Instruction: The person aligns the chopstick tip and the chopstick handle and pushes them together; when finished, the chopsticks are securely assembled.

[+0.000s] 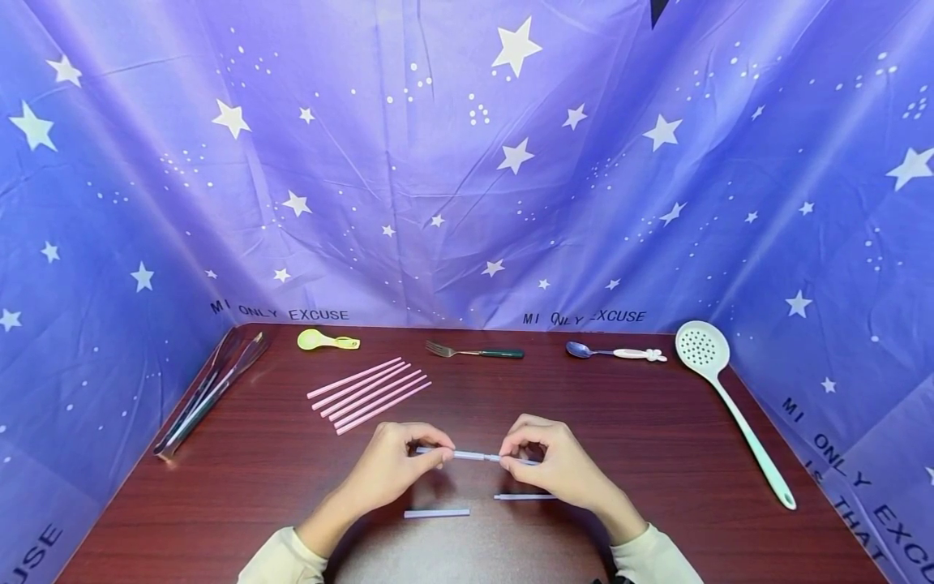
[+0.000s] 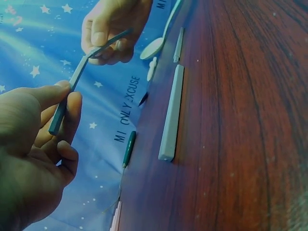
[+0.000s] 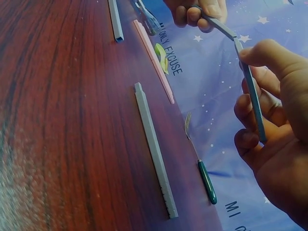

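In the head view, my left hand (image 1: 397, 464) pinches one grey-blue square stick piece (image 1: 469, 455) between thumb and fingers. My right hand (image 1: 554, 461) pinches a second such stick piece (image 3: 252, 94). Their inner ends meet between the hands, above the table, at a slight bend in both wrist views. Below on the table lie two more grey-blue pieces: the left one (image 1: 438, 513) is plain-sided, and the right one (image 1: 523, 496) has a narrow plug at its end (image 3: 139, 87). My right hand partly covers that second loose piece in the head view.
Several pink sticks (image 1: 368, 397) lie side by side at left of centre. Along the back are yellow measuring spoons (image 1: 328, 341), a green-handled fork (image 1: 474, 351) and a spoon (image 1: 616, 353). A slotted ladle (image 1: 737, 414) lies at right, long tools in a clear sleeve (image 1: 212, 397) at left.
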`<control>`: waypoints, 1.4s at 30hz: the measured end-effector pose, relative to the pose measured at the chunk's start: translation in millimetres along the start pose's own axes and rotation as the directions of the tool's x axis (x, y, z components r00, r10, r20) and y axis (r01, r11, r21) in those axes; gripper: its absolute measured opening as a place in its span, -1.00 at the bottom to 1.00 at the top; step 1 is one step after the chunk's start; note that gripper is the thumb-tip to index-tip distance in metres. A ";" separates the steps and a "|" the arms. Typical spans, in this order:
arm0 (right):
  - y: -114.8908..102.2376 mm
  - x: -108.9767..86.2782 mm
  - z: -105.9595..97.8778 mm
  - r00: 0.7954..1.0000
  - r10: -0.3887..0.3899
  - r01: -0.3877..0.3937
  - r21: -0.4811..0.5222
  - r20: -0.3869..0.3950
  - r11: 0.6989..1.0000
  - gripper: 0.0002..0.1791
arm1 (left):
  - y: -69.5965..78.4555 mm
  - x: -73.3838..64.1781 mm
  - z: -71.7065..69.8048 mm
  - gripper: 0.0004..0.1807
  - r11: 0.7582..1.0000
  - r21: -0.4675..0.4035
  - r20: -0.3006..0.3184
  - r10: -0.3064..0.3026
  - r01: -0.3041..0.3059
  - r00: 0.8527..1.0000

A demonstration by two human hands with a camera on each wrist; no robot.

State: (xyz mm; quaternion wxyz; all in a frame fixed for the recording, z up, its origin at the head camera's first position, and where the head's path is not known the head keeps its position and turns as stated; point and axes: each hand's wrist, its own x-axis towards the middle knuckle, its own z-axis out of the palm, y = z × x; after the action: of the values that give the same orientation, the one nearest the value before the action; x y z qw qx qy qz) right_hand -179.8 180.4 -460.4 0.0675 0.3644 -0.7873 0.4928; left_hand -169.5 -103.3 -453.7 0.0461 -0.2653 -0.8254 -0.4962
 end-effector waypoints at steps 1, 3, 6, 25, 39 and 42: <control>0.3 0.2 0.2 1.000 -0.006 0.006 -0.001 0.000 1.000 -0.81 | -0.4 0.0 0.1 -0.88 1.000 -0.006 0.000 -0.002 0.002 1.000; 0.6 0.6 0.7 1.000 -0.013 0.013 -0.001 0.002 1.000 -0.81 | -1.0 -0.1 0.4 -0.90 1.000 -0.013 0.000 -0.004 0.004 1.000; 0.3 1.0 1.0 1.000 -0.012 0.012 0.000 0.002 1.000 -0.80 | -1.8 -0.5 1.2 -0.90 1.000 -0.013 -0.003 -0.002 0.002 1.000; 0.2 0.1 3.5 1.000 -0.002 0.000 -0.071 -0.027 0.997 -0.80 | 2.6 -2.1 12.4 -0.89 0.997 0.077 -0.077 0.012 -0.006 0.997; -0.1 -0.9 7.5 0.996 0.060 -0.063 -0.044 -0.062 0.997 -0.80 | 0.3 -2.9 17.1 -0.83 0.995 0.088 -0.092 -0.038 0.046 0.995; -0.1 -0.8 7.9 0.996 0.066 -0.068 -0.034 -0.063 0.997 -0.78 | 0.4 -3.1 17.5 -0.83 0.995 0.096 -0.100 -0.030 0.039 0.995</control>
State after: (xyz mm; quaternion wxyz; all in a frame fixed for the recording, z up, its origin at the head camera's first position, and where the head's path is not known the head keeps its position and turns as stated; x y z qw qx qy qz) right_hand -177.2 174.3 -464.6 0.0818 0.3209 -0.8054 0.4916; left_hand -163.3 -89.6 -463.2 0.0911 -0.2236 -0.8498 -0.4685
